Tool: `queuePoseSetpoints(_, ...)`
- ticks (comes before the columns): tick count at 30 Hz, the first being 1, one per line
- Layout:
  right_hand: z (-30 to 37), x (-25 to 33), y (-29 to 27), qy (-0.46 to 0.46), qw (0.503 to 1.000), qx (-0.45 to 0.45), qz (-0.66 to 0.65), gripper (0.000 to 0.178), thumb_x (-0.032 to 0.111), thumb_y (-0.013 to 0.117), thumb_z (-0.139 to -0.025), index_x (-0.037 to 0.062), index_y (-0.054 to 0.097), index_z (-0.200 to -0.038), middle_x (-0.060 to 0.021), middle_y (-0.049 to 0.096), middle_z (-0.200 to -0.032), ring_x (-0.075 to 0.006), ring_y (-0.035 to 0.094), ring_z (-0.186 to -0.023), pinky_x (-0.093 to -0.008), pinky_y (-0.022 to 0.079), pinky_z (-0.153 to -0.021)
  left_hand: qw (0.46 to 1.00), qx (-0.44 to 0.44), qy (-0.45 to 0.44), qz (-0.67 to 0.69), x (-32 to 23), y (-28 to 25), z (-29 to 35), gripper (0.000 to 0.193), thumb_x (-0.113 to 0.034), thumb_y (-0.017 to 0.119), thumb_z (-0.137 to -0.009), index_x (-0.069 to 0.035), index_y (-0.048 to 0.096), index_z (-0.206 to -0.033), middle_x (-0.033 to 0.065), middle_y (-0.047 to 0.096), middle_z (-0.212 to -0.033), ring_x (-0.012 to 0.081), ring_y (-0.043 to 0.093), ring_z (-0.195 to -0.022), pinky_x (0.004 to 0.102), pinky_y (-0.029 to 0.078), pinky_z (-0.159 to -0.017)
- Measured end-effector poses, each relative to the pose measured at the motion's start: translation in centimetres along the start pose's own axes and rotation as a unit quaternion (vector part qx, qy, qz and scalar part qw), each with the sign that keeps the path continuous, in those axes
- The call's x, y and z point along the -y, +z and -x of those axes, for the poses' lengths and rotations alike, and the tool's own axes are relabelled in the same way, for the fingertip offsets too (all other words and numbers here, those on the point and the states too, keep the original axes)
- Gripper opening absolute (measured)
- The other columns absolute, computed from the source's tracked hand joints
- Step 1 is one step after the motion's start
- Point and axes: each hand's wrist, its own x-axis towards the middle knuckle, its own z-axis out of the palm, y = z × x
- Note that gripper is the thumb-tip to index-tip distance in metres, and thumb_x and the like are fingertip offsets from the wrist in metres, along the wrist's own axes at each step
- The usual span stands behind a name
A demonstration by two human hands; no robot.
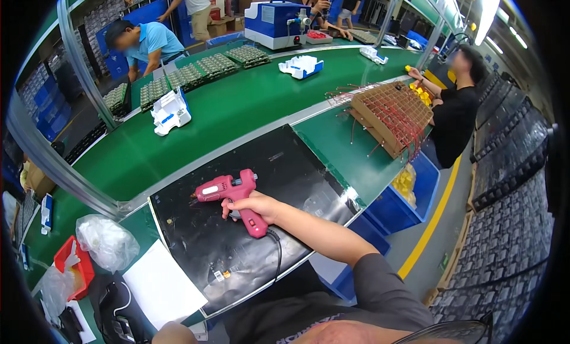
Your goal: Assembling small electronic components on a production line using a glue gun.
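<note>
1. Okay, right hand: fingers wrapped closed around pink glue gun, over black mat; left hand out of frame, can't tell its fingers.
2. Mat on green bench, white paper alongside.
3. Beyond: green conveyor, white-blue housings, co-workers.

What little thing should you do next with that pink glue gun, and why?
Maybe keep the pink glue gun in the right hand and bring over the nearest white-and-blue part, because it lies on the green belt, beyond the black mat.
</note>
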Motion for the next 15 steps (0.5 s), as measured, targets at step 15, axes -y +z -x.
queuePoseSetpoints(15, -0.15, -0.71, -0.56, 0.013, 1.000, -0.005, -0.015, 0.021, 0.015, 0.069, -0.091, 0.0055, 0.062, -0.108, -0.0097, 0.068, -0.098, -0.0239, 0.068, -0.098, -0.0349, 0.052, -0.077, 0.998, 0.001, -0.007, -0.057, -0.51, -0.35, 0.45, 0.031, -0.027, 0.047, -0.101, -0.022, 0.057, -0.131, -0.0055, 0.059, -0.134, 0.0171, 0.056, -0.122, 0.0508, 0.033, -0.100)
